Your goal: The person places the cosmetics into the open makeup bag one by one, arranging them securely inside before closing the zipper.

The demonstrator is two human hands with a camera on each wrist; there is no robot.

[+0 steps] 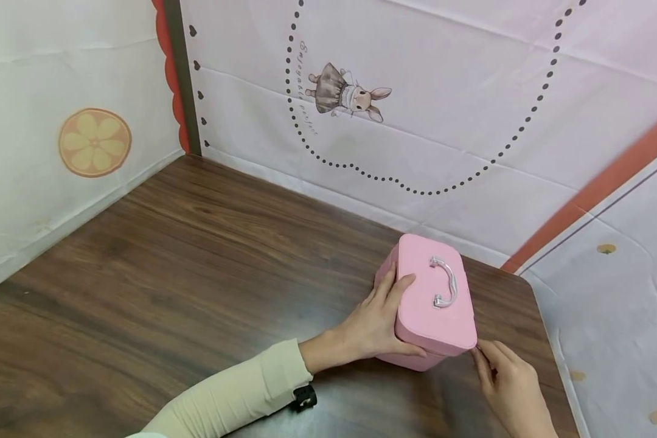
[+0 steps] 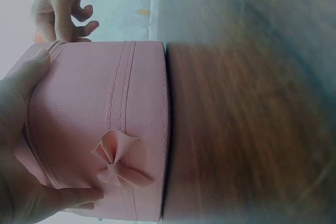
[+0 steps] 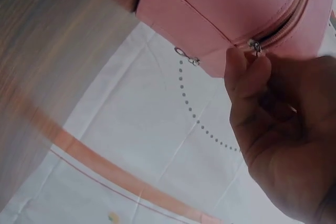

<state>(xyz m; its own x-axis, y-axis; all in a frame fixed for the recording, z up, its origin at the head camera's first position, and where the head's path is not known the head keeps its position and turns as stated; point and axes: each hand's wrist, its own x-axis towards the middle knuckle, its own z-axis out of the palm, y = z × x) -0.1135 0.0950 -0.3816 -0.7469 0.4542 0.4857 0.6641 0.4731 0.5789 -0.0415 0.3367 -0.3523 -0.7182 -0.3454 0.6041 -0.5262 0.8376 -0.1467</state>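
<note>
A pink vanity case (image 1: 432,249) with a silver handle (image 1: 450,283) on its lid stands upright on the dark wooden table. My left hand (image 1: 375,319) holds the case from the left, its thumb and fingers spread around the lid's side. A pink bow (image 2: 113,163) sits on the case wall in the left wrist view. At the near right corner, my right hand (image 1: 511,383) pinches the zipper pull (image 3: 257,48) between thumb and index finger. The zipper (image 3: 291,22) shows a dark gap beside the pull, in the right wrist view. A second metal pull or ring (image 3: 186,56) hangs from the case.
The brown wooden table (image 1: 197,292) extends widely to the left of the case. White printed cloth (image 1: 443,91) walls it in at the back and sides. The table's right edge (image 1: 555,347) runs close beside my right hand.
</note>
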